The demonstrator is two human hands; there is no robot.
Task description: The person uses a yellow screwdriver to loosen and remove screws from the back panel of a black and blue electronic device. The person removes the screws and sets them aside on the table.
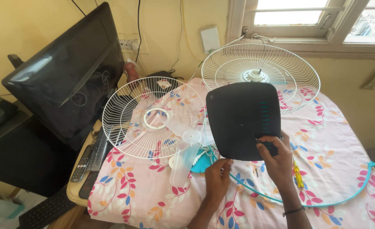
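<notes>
Hands first: the right hand (276, 159) is pinched on the lower right corner of the black fan base (242, 121), thumb on top and fingers curled under. The left hand (217, 174) sits at the base's lower edge, fingers bent together against its underside; whether it truly grips I cannot tell. The base is tipped up off the bedspread (340, 140), flat side toward the camera, its slightly longer axis running from the near edge toward the window, teal slots down its right side.

Left of it lies a white fan guard (153, 118), flat, reaching toward the left edge of the bedspread. A second guard (259, 76) with the motor hub stands tilted by the far edge under the window. A clear fan blade (186, 156) lies just beside the left hand, over a teal part. A yellow screwdriver (297, 174) lies near the right wrist, and a teal cord (344, 197) loops toward the right edge. Open room shows on the right half and along the near edge. Remotes (88, 159) rest off the left edge beside a dark television (64, 76).
</notes>
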